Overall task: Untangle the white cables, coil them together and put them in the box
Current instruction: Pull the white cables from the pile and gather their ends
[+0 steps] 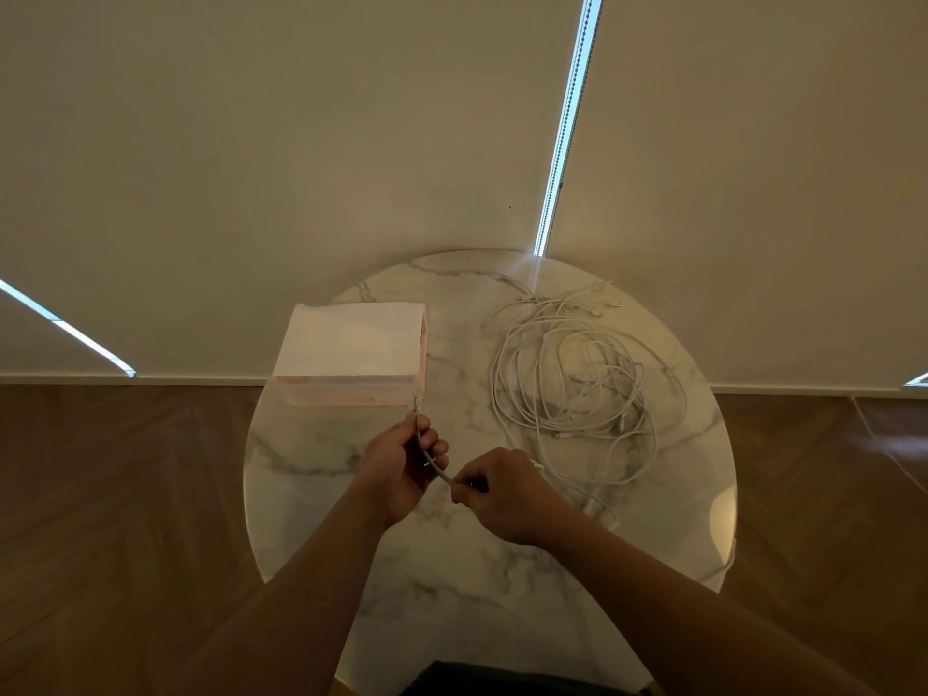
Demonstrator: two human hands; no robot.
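Bench [321,494]: I record a white marble top with grey veining in irregular, branching lines.

White cables [567,384]: white throughout. The short length between my left grip [396,464] and right grip [507,494] reads pale grey in shadow.

Box [351,344]: pale pink. The top face is lighter, near white, and I see a stronger pink along the right edge and front wall.

Floor [100,494]: brown wood, boards laid at angles to each other.

Blinds [301,143]: plain cream.

Gap between blinds [577,92]: a cold blue-white strip, with a beaded cord [552,183] showing as a dark dotted line.

Garment [502,683] at my lower edge: black.
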